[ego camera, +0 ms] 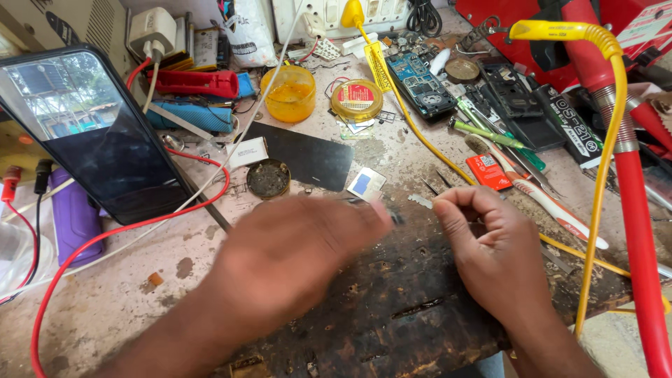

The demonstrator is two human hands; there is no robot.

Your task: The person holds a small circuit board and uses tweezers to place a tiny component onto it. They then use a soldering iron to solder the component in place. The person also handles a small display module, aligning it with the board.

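Note:
My left hand (294, 259) is blurred over the middle of a scorched dark work board (399, 308). Its fingers reach right, and a thin dark tip (397, 219) shows just past them; the blur hides whether the hand grips it. My right hand (490, 245) rests on the board's right side with its fingers curled and thumb and forefinger pinched together. Nothing shows in that pinch. The two hands sit a few centimetres apart. A small metal shield with a blue patch (365, 183) and a tiny metal sliver (420, 201) lie just beyond the fingers.
A smartphone (91, 133) leans at the left, with a red wire (140, 224) looping below it. At the back stand a yellow tub (288, 92), a round flux tin (356, 99) and a circuit board (420, 84). A toothbrush (546, 203) and a red stand with yellow cable (630, 196) crowd the right.

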